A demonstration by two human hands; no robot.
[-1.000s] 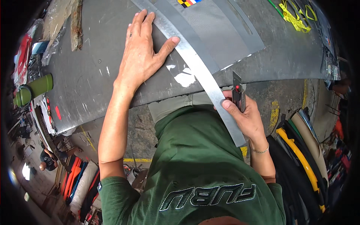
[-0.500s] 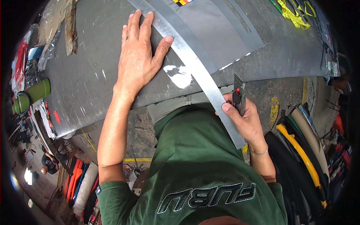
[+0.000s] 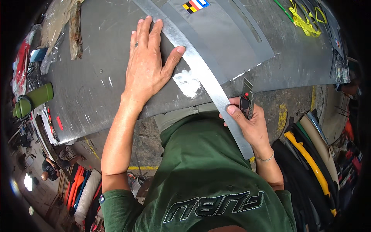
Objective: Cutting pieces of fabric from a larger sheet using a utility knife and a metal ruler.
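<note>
A long metal straightedge (image 3: 206,75) runs slantwise along the left side of a grey fabric panel (image 3: 228,40) on the dark worktable. My left hand (image 3: 148,63) lies flat with fingers extended, its fingertips and thumb tip against the straightedge's left edge. At the near end, which juts past the table edge, my right hand (image 3: 256,123) pinches the straightedge between thumb and fingers. The same hand also holds a black utility knife (image 3: 246,101), its blade out and pointing up, away from my body. A colourful checked and striped patch (image 3: 196,5) sits on the panel.
Left on the dark table (image 3: 92,100) are a strip of wood (image 3: 75,33) and a green bottle (image 3: 36,98). Yellow tape (image 3: 305,24) lies far right. Fabric rolls (image 3: 309,162) stand at lower right, more rolls at lower left. A person (image 3: 50,169) is in the background.
The whole view has shifted a little, so the table, panel and left hand appear slightly lower. Both hands keep their places on the straightedge, and the knife stays in my right hand.
</note>
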